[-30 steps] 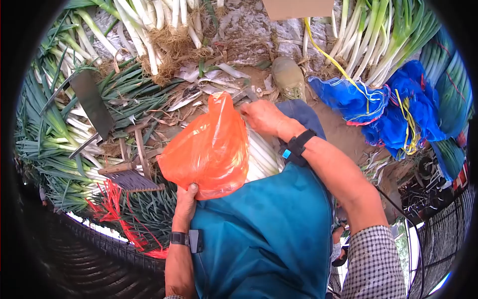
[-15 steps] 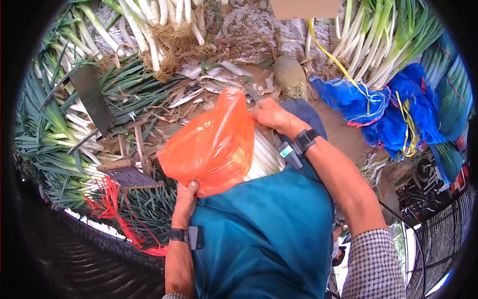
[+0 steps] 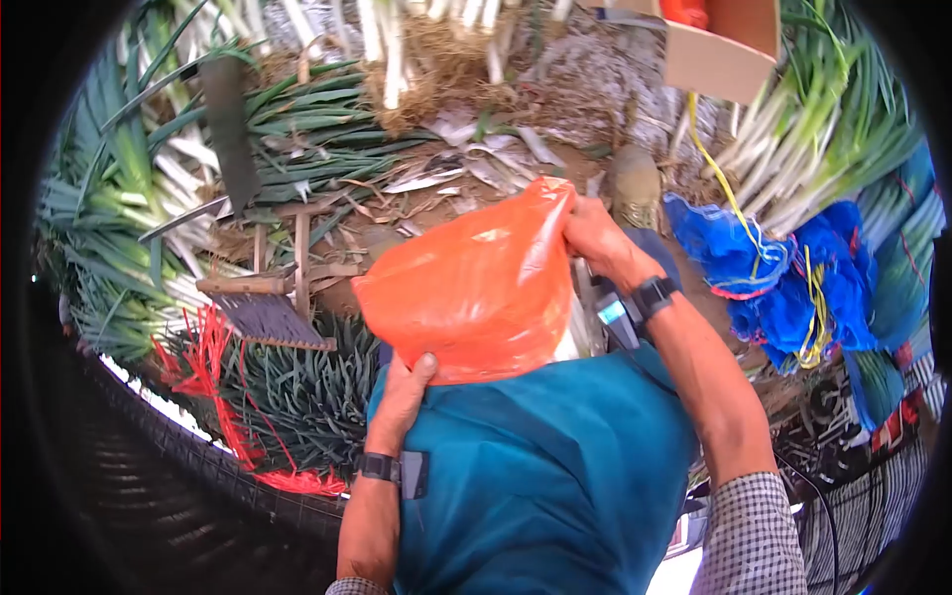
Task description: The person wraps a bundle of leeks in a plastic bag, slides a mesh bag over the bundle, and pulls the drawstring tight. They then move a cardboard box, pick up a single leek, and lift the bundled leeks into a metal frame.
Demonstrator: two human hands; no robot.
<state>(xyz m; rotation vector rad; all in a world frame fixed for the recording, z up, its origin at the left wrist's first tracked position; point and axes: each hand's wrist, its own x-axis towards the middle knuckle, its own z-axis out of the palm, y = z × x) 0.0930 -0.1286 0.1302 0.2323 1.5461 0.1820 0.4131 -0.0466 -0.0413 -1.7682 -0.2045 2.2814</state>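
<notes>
An orange plastic bag (image 3: pixel 466 283) lies over the lap, stretched between two hands: the right hand (image 3: pixel 600 238) pinches its upper corner, the left hand (image 3: pixel 405 392) its lower edge, thumb on top. White stalks (image 3: pixel 575 332) show just beside it, above a teal apron (image 3: pixel 535 446).

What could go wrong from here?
Tear or slip: the orange plastic looks thin, and the left hand and right hand grip it only near its edges.
Blocked view: it covers much of the lap, leaving just a sliver of white stalks showing, so placement could be off.
Snag: the right wrist's device sits close to those stalks and might catch.
</notes>
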